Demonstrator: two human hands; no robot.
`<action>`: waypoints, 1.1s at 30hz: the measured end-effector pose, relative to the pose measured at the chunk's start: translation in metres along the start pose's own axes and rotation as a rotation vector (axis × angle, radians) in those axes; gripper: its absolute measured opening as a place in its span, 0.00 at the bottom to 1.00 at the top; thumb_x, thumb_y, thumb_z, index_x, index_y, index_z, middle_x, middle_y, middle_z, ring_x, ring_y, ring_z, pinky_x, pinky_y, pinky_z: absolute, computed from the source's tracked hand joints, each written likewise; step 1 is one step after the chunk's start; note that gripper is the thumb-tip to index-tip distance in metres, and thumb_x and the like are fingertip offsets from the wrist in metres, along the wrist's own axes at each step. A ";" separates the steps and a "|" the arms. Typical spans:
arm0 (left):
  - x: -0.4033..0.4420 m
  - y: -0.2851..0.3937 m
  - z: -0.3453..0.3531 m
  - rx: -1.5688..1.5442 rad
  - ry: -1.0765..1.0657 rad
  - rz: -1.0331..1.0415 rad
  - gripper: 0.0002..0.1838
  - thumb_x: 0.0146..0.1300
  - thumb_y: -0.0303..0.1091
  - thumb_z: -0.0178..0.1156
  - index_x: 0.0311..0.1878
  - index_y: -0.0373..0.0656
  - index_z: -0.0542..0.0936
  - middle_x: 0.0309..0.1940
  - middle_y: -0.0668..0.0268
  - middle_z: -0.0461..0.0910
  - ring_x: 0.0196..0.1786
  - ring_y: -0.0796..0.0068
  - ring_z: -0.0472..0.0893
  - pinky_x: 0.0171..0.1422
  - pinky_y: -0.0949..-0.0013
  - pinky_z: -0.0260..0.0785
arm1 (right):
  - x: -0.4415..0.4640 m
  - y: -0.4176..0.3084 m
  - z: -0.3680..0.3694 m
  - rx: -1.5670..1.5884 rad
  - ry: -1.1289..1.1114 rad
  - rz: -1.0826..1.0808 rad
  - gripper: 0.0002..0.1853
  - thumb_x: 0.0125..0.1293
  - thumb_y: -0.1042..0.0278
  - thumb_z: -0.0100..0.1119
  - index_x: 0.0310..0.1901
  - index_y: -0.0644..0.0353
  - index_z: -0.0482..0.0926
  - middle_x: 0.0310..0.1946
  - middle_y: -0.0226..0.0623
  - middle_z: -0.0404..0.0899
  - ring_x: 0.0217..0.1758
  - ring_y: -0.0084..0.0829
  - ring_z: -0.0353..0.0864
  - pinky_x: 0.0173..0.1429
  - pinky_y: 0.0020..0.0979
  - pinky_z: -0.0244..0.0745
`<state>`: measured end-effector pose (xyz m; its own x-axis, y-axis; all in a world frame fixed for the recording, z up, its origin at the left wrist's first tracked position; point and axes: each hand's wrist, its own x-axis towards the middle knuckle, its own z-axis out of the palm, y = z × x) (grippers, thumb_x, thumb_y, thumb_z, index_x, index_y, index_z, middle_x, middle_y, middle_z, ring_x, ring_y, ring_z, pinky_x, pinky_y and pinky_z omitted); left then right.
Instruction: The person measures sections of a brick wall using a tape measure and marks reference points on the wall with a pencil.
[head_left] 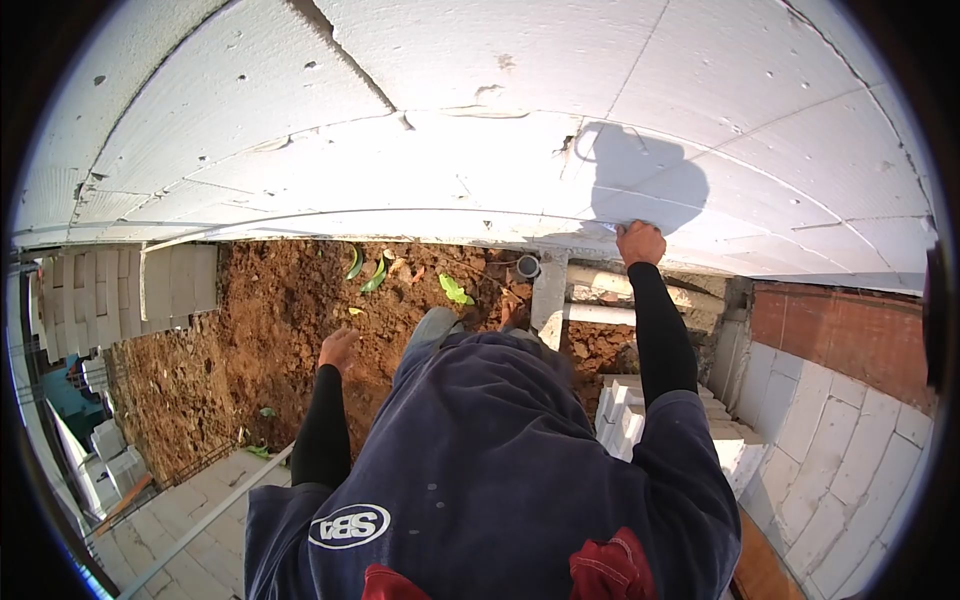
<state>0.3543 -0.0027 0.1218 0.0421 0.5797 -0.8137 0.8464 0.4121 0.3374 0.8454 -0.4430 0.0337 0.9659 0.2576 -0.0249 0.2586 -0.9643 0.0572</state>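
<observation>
My right hand is at the foot of a wall of large white blocks, its fingers curled together against the surface. Something small and pale seems to be at the fingertips, too small to make out. On the wall just above it falls the shadow of my head and arm. Over the bare brown soil hangs my left hand, fingers loosely apart and nothing in them. Both forearms wear black sleeves.
A grey pipe end sticks up near the wall, beside a concrete post. Stacked white blocks stand at left, with more blocks close by my right side. Green leaves lie on the uneven soil.
</observation>
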 end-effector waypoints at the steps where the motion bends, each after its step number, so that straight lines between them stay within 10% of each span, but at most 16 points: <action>1: -0.002 -0.001 0.000 -0.001 0.001 -0.004 0.37 0.73 0.46 0.65 0.80 0.46 0.64 0.74 0.54 0.71 0.72 0.51 0.75 0.75 0.47 0.71 | 0.000 0.000 -0.001 0.000 -0.003 -0.002 0.26 0.62 0.37 0.68 0.34 0.57 0.89 0.31 0.43 0.88 0.39 0.45 0.90 0.43 0.44 0.86; 33: -0.002 -0.005 0.017 0.066 -0.018 -0.007 0.36 0.73 0.45 0.65 0.79 0.44 0.66 0.72 0.53 0.73 0.70 0.52 0.77 0.73 0.46 0.72 | 0.002 0.002 -0.002 0.008 0.023 -0.031 0.26 0.61 0.38 0.70 0.33 0.59 0.89 0.29 0.46 0.88 0.36 0.47 0.90 0.41 0.45 0.86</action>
<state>0.3590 -0.0186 0.1138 0.0448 0.5643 -0.8244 0.8798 0.3686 0.3001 0.8474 -0.4445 0.0362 0.9574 0.2886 -0.0039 0.2885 -0.9562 0.0487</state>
